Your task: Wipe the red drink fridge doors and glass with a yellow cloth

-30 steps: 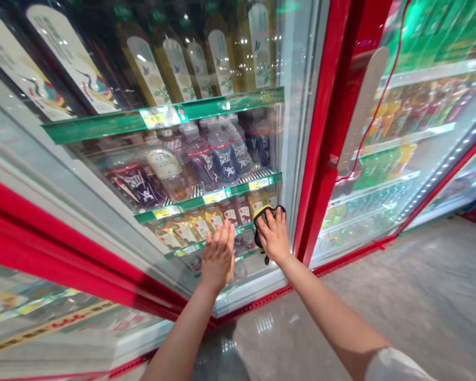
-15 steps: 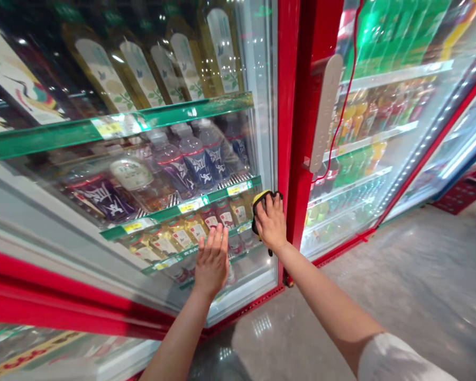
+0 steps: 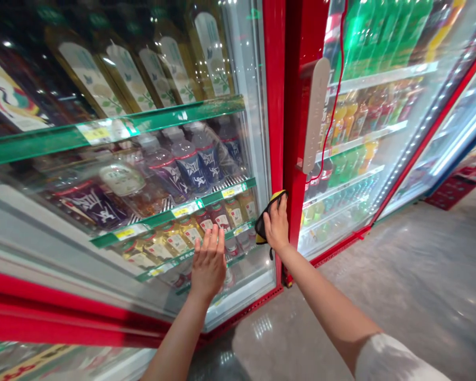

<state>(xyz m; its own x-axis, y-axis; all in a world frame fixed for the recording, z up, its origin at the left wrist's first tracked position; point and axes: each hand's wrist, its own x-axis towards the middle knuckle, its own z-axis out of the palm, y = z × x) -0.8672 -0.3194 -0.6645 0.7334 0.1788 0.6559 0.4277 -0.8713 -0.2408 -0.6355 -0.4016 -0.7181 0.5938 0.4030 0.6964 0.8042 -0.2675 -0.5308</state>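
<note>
My left hand lies against the glass door of a drinks cooler, palm down, with its fingers stretched out and nothing in it. To the right, my right hand presses a black-and-yellow cleaning cloth onto the door's right edge, where the glass meets the red frame. A small dark loop hangs from the cloth's lower end. Part of the cloth is hidden under my fingers. Behind the glass, small bottles with pale labels stand in a row close to my left hand.
Green shelf edges carry price tags and hold larger bottles. A pale door handle and a red cable are on the right, beside a lit cooler with green bottles. Grey shiny floor lies below.
My right hand has slid the cloth slightly right, onto the red frame, and the cloth has tilted. My left hand stays flat on the glass. The view has shifted a little.
</note>
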